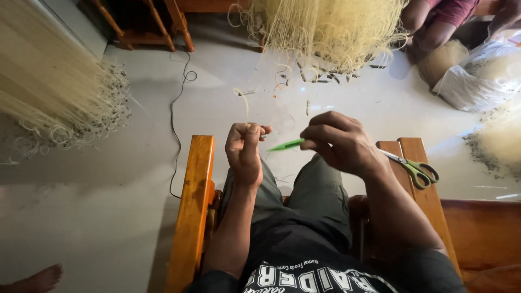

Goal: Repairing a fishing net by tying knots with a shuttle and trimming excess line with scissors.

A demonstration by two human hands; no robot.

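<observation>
My left hand [245,150] is closed in a fist, pinching thin pale line that runs up from it. My right hand [339,142] grips a slim green netting needle [286,145] whose tip points left toward the left fist. Both hands hover over my lap, between the two orange wooden armrests [191,206] of the chair I sit in. A bundle of pale fishing net [325,30] hangs just ahead of the hands.
Green-handled scissors [417,170] lie on the right armrest. More pale netting with dark weights hangs at left [51,89] and lies at right [499,138]. A thin cable [175,108] trails over the grey floor. Another person's legs [434,24] are at top right beside a white sack [477,76].
</observation>
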